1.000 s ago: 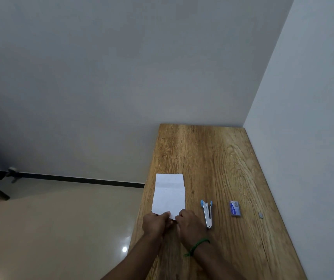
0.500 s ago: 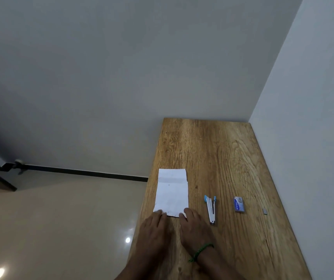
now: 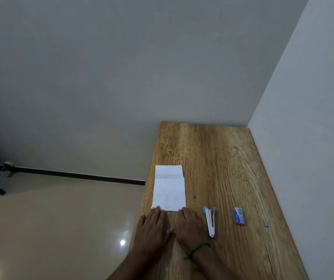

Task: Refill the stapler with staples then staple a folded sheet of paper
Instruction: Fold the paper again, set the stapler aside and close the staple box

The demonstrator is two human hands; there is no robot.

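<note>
A white folded sheet of paper [image 3: 169, 188] lies flat on the wooden table [image 3: 222, 162], near its left edge. My left hand [image 3: 152, 225] rests palm down with its fingertips on the paper's near left corner. My right hand [image 3: 190, 225], with a green band at the wrist, lies flat beside it, fingertips touching the near right corner. A small silver stapler with blue tips [image 3: 210, 221] lies just right of my right hand. Farther right sits a small blue staple box [image 3: 239, 215], then a tiny grey strip of staples [image 3: 266, 223].
The table stands in a corner, with a white wall [image 3: 313, 138] along its right side and another behind it. Left of the table's edge is a drop to a glossy beige floor [image 3: 51, 229] with a dark skirting line.
Both hands went from pinching the paper's near edge to lying flat on the table with spread fingers. The view shifted slightly.
</note>
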